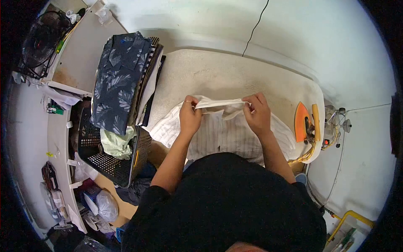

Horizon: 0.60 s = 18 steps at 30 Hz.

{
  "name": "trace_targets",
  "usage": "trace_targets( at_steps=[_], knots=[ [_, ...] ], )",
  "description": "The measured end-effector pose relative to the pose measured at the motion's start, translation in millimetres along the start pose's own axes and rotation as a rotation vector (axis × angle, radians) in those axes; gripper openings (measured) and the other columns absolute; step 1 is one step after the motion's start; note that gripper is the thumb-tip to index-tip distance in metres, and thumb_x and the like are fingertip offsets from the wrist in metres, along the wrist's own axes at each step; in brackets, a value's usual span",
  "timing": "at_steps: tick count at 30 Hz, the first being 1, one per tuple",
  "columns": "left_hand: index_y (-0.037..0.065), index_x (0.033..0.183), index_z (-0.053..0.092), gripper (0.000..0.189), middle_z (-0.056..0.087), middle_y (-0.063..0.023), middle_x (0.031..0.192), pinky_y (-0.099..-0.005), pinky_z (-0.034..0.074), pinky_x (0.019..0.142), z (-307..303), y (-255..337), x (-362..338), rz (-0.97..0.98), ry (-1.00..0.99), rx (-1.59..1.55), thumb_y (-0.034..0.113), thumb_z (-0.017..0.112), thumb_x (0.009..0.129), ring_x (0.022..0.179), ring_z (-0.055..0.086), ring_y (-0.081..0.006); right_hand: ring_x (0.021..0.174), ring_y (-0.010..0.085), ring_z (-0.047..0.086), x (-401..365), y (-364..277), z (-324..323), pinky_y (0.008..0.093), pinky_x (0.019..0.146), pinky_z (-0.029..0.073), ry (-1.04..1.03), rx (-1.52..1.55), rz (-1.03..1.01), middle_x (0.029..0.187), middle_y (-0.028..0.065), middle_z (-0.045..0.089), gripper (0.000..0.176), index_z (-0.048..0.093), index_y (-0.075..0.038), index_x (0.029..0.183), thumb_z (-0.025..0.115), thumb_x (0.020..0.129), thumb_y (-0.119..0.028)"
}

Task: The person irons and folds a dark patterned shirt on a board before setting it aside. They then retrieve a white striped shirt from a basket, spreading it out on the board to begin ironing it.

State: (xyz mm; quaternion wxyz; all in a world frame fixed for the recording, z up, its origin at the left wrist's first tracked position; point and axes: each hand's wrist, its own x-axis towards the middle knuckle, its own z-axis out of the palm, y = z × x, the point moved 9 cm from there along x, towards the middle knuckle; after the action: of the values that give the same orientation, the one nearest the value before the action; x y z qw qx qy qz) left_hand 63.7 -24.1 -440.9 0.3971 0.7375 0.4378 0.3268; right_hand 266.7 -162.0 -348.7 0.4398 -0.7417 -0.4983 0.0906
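A white shirt with thin stripes (210,133) lies spread over the near part of the pale padded board, its lower end running down to my body. My left hand (190,115) pinches one end of the shirt's collar. The other end is gripped between the fingers of my right hand (257,113). Between both hands the collar is stretched out and slightly raised off the board. An orange iron (303,122) with a yellowish handle stands at the board's right end, apart from my right hand.
Folded garments, a dark leaf-patterned shirt (120,82) on top, are piled at the board's left. Below them is a black perforated basket (107,168) with a pale green cloth (116,143). A fan (44,40) stands far left. The iron's cord (304,157) hangs over the board's edge.
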Motion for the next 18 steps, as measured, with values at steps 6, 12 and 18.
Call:
trace_targets(
  at_steps=[6,12,18],
  knots=[
    [0.009,0.106,0.057,0.011,0.064,-0.0042,0.100,-0.0273,0.053,0.074,18.3,-27.1,-13.7,-0.463,-0.124,-0.918,0.005,0.052,0.096,0.087,0.062,-0.0138,0.076,0.0217,0.061,-15.7,28.9,17.1,0.0338,0.065,0.049,-0.043,0.072,0.006,0.085,0.0108,0.058,0.007,0.059,-0.002,0.094,0.060,0.089,-0.007],
    [0.002,0.109,0.056,0.014,0.065,-0.0109,0.103,-0.0331,0.056,0.086,28.1,-23.8,-23.8,-0.606,-0.304,-1.212,0.010,0.050,0.099,0.094,0.066,-0.0189,0.083,0.0187,0.062,-45.6,121.7,74.1,0.0369,0.076,0.050,-0.111,0.828,0.643,0.094,0.0081,0.063,0.014,0.057,-0.004,0.102,0.049,0.100,-0.016],
    [0.006,0.110,0.055,0.013,0.062,-0.0049,0.089,-0.0286,0.055,0.073,27.2,-26.9,-35.1,-0.668,-0.304,-1.096,0.010,0.051,0.099,0.078,0.063,-0.0137,0.091,0.0222,0.065,-44.7,87.6,69.0,0.0382,0.087,0.052,-0.141,1.474,0.845,0.102,0.0098,0.065,0.023,0.054,-0.001,0.109,0.042,0.104,-0.019]
  ],
)
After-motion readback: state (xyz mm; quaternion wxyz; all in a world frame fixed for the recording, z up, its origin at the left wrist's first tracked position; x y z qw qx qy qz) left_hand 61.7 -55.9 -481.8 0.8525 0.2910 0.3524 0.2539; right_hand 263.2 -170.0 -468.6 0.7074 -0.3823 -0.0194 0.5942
